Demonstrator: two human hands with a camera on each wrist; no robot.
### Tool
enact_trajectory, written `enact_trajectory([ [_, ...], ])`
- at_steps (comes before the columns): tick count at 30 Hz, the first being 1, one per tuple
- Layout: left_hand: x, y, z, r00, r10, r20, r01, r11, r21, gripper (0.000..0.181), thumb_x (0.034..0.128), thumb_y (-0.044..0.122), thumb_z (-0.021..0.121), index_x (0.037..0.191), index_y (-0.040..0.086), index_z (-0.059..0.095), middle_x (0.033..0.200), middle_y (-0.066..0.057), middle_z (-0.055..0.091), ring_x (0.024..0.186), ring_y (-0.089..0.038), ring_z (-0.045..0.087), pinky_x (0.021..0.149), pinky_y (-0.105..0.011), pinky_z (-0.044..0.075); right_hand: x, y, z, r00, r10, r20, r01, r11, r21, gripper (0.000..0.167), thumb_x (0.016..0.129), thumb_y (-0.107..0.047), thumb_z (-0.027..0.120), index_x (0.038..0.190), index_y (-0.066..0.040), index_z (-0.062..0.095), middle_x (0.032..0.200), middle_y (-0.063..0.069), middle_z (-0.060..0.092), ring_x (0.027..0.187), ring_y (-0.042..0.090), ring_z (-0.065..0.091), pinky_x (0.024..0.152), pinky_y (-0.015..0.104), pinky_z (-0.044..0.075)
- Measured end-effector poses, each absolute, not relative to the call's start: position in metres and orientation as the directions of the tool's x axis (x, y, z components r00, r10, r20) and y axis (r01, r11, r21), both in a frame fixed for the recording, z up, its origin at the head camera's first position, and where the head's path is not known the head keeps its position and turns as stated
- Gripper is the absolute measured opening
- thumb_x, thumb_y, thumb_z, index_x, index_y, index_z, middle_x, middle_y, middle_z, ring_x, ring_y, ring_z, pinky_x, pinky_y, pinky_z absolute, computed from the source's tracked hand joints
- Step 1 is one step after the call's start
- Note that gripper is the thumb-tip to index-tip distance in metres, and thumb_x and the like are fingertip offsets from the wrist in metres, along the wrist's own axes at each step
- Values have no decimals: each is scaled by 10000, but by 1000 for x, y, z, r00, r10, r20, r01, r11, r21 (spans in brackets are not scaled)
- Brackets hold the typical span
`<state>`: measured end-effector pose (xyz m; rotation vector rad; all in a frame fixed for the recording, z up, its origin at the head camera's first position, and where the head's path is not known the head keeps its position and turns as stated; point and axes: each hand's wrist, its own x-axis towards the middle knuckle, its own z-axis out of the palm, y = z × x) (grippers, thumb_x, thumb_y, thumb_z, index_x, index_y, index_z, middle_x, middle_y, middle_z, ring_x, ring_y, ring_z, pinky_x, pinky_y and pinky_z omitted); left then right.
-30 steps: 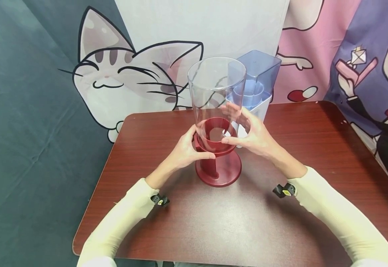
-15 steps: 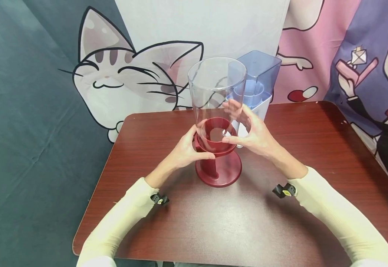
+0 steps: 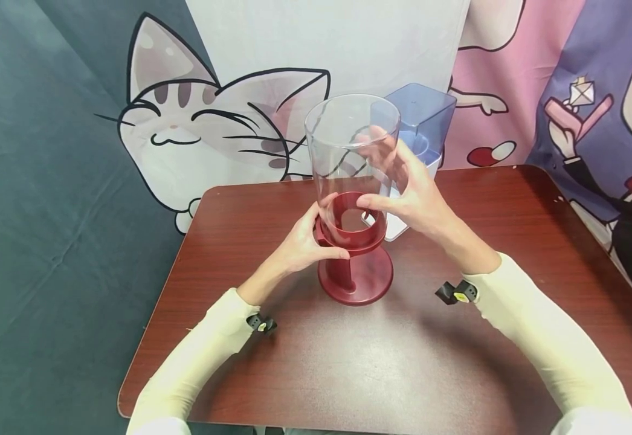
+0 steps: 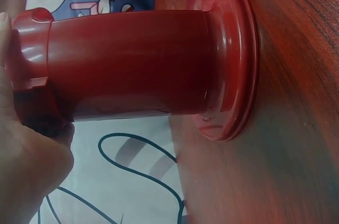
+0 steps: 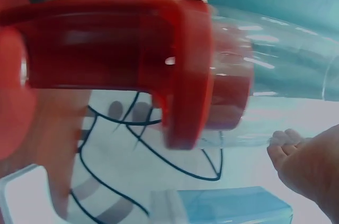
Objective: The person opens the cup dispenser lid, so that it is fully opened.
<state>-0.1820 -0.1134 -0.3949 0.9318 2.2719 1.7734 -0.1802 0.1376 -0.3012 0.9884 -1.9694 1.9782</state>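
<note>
A red stand (image 3: 371,278) with a round base stands upright on the table, its ring-shaped collar carrying a tall clear container (image 3: 333,163) with a wide top rim. My left hand (image 3: 301,244) grips the collar from the left, thumb across its front. In the left wrist view the red column (image 4: 130,65) runs from that hand to the base. My right hand (image 3: 422,196) holds the clear container's right side, thumb in front and fingers curved behind, seen through the wall. The right wrist view, partly blurred, shows the right fingertips (image 5: 280,142) at the container's wall.
Behind the right hand stands a blue translucent box (image 3: 422,106) with a white lower part, partly hidden. The brown wooden table (image 3: 240,374) extends around the stand. Cartoon-printed cloth (image 3: 185,139) hangs behind the table.
My right hand has slid upward along the clear container's side, its thumb now higher. The left hand, stand and container look unmoved.
</note>
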Motion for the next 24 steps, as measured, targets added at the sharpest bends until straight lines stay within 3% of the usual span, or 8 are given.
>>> enact_trajectory([
  [5, -183, -112, -396, -807, 523, 275, 380, 103, 919, 1097, 761, 34, 959, 1650, 210, 341, 1517, -223, 537, 1337, -415, 568, 1079, -377, 533, -182, 134, -283, -763, -312, 566, -565, -105, -819, 981, 833, -217, 939, 1621, -50, 377, 1583, 191, 497, 1467, 319, 482, 1234, 439, 360],
  [14, -183, -109, -397, -816, 510, 272, 379, 118, 918, 1086, 752, 40, 962, 1635, 247, 366, 1502, -88, 579, 1315, -259, 604, 1084, -388, 531, -184, 132, -266, -776, -275, 568, -567, -91, -819, 988, 810, -283, 952, 1606, -70, 408, 1552, 134, 535, 1417, 316, 491, 1217, 424, 391],
  [19, -184, -110, -399, -824, 499, 269, 386, 146, 911, 1055, 755, 100, 963, 1624, 254, 384, 1502, -170, 573, 1327, -353, 586, 1077, -419, 535, -182, 129, -257, -771, -267, 579, -556, -162, -815, 962, 803, -233, 958, 1584, -52, 425, 1540, 172, 544, 1422, 332, 510, 1243, 452, 347],
  [24, -183, -109, -400, -829, 492, 266, 377, 142, 915, 1032, 751, 106, 965, 1607, 257, 408, 1490, -147, 585, 1309, -333, 601, 1067, -416, 542, -181, 127, -247, -775, -252, 579, -551, -179, -815, 942, 797, -231, 959, 1569, -62, 448, 1521, 161, 563, 1380, 297, 548, 1219, 447, 381],
])
